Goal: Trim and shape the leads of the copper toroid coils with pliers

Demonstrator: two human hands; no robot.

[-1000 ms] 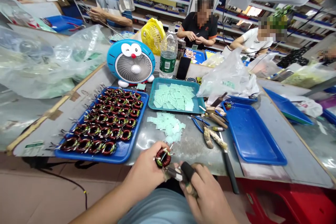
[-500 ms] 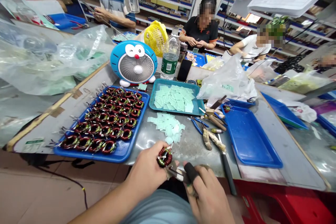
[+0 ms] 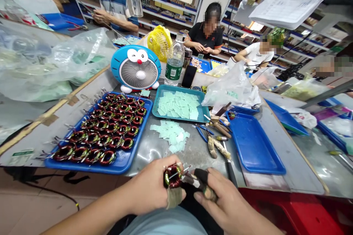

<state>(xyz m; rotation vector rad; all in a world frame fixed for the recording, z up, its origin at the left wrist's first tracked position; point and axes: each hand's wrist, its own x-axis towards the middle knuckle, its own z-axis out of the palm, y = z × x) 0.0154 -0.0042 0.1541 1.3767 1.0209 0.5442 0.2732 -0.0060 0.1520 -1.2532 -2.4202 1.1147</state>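
Observation:
My left hand (image 3: 154,183) holds a copper-wound ring coil (image 3: 173,176) at the front edge of the metal table; tape wraps its thumb. Thin wire leads stick out of the coil. My right hand (image 3: 217,194), with a black cover on one finger, grips a pliers-like tool (image 3: 193,181) whose tip meets the wires at the coil's right side. Beyond my hands lies a loose pile of pale green squares (image 3: 173,136). More squares fill a teal tray (image 3: 205,114) behind it. On the left, a blue tray (image 3: 125,165) carries several rows of similar coils.
A blue cartoon fan (image 3: 136,67) and a water bottle (image 3: 174,64) stand behind the trays. Blue-handled pliers (image 3: 202,134) and taped tools (image 3: 220,148) lie at right, beside another blue tray (image 3: 256,143). Several people sit across the tables; a plastic bag (image 3: 228,86) rests behind.
The coil has turned in my left hand, and the tool's tip has come up to its wires. My right hand has changed its angle. The view has shifted slightly.

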